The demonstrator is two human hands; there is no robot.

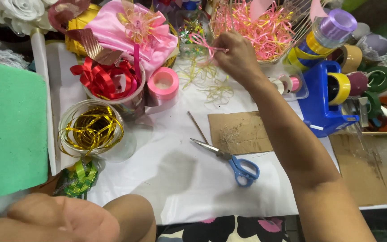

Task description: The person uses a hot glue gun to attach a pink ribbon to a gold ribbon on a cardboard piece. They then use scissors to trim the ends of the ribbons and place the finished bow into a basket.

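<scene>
My right hand (237, 57) reaches to the far side of the white table (180, 175) and pinches a thin pink ribbon strand (202, 43) beside a clear container of pink and yellow curled ribbon (260, 27). My left hand (63, 219) lies blurred at the bottom left, very near the camera; its fingers look curled and nothing shows in it. Blue-handled scissors (229, 159) lie on the table in front of me, next to a piece of cardboard (238, 132).
A jar of gold ribbon (92, 130), a cup of red ribbon (108, 80), a pink tape roll (163, 84) and pink fabric with a bow (135, 31) stand at the left. A green foam block (10, 130) sits far left. A blue tape dispenser (325, 101) and several tape rolls crowd the right.
</scene>
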